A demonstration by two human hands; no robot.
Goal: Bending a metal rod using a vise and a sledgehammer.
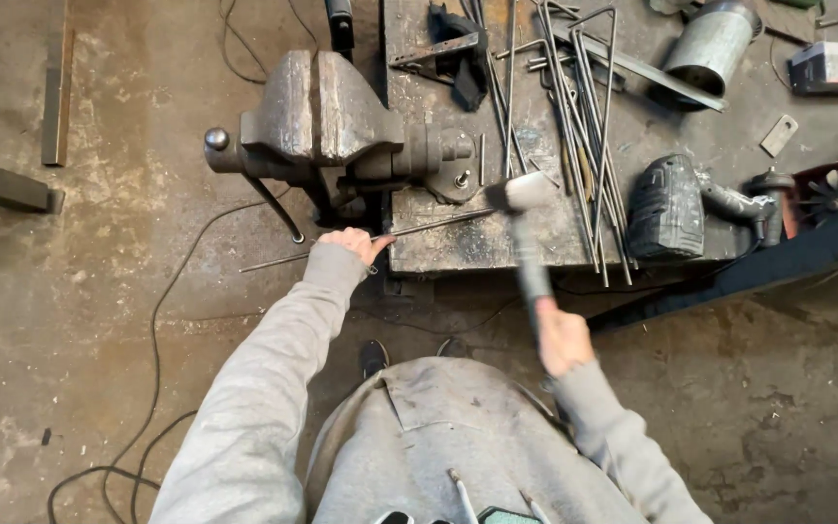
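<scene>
A worn, pitted steel workbench plate (458, 247) carries a heavy rust-brown iron bench vise (327, 121) bolted at its corner, leaving flat surface beside it as an anvil. The left hand (349, 243), fingers pinched together on it, holds a thin grey steel rod (419, 226) flat across the plate's edge, apparently to steady it. The right hand (563, 335), fingers clamped round the handle, swings a motion-blurred steel-headed hammer (521, 192) over the rod's far end.

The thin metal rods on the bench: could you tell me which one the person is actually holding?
The single rod lying crosswise near the bench's front edge, pinched by the left hand under the hammer. The other rods lie loose in a lengthwise bundle.
</scene>
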